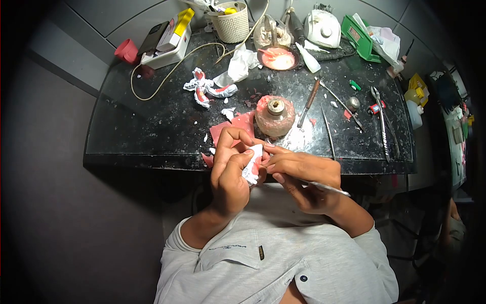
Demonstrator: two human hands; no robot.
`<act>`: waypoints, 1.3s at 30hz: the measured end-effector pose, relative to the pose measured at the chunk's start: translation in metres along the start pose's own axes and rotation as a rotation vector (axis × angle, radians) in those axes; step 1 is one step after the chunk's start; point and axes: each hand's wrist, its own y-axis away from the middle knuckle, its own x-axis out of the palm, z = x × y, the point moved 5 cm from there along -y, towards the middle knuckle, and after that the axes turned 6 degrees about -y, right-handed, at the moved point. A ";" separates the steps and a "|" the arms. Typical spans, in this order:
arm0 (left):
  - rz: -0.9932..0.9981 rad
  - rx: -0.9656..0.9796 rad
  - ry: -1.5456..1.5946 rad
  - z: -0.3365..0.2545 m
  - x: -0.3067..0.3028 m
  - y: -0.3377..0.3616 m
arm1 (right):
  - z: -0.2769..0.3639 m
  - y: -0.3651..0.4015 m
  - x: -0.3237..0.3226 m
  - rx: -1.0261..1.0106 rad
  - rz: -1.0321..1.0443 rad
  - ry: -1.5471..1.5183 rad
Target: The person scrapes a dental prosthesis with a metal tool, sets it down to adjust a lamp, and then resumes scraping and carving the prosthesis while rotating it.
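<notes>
My left hand [230, 169] is closed around a white plaster piece [251, 169] with pink wax on its right side, held over the front edge of the bench. My right hand [309, 180] grips a thin metal tool [331, 189]; its handle sticks out to the right, and its tip is at the pink part of the piece. Just behind my hands lies a pink wax sheet [238, 127], partly covered by my left fingers. Beside the sheet stands a round, wax-coated burner [275, 116] with a metal top.
On the dark bench [152, 126] are more plaster pieces [203, 88], a pan of pink wax [278, 58], a brown-handled knife [310, 100], pliers [377, 101] and a small metal cup [353, 104]. Along the back stand a woven basket [231, 25] and a green box [359, 39].
</notes>
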 end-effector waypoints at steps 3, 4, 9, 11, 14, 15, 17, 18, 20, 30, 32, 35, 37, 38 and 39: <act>-0.090 0.060 -0.162 0.001 0.000 0.000 | 0.001 0.003 0.002 -0.056 0.067 0.000; -0.088 0.077 -0.198 0.002 -0.001 0.000 | 0.001 0.003 0.002 -0.056 0.065 0.000; -0.100 0.094 -0.246 -0.001 0.001 0.001 | 0.001 -0.002 -0.004 0.001 0.034 -0.033; -0.055 0.019 -0.175 0.001 -0.001 0.000 | 0.000 0.000 -0.004 0.005 0.028 -0.019; -0.170 0.087 -0.232 0.005 -0.002 -0.001 | -0.003 0.005 0.002 -0.005 0.028 -0.072; -0.168 0.071 -0.215 0.005 -0.003 -0.001 | 0.000 0.005 0.002 -0.008 0.067 -0.077; -0.127 0.056 -0.152 0.004 -0.004 0.000 | 0.000 0.006 0.001 0.011 0.116 -0.114; -0.089 0.038 -0.086 0.004 -0.004 -0.001 | 0.001 0.005 -0.003 -0.005 0.113 -0.109; 0.008 0.118 -0.012 0.001 -0.002 -0.002 | -0.002 0.002 -0.015 0.039 0.032 -0.123; 0.072 0.389 -0.321 -0.007 0.012 0.008 | -0.003 0.017 -0.059 -0.050 -0.274 -0.303; 0.092 0.415 -0.369 -0.005 0.009 0.010 | -0.003 0.017 -0.060 -0.057 -0.266 -0.303; 0.097 0.509 -0.462 -0.006 0.009 0.014 | -0.001 0.021 -0.061 -0.114 -0.284 -0.260; 0.080 0.574 -0.507 -0.008 0.008 0.016 | 0.000 0.023 -0.060 -0.042 -0.263 -0.285; 0.092 0.612 -0.569 -0.010 0.009 0.017 | 0.001 0.023 -0.059 -0.037 -0.262 -0.286; 0.102 0.649 -0.631 -0.011 0.010 0.019 | 0.002 0.024 -0.056 -0.048 -0.263 -0.228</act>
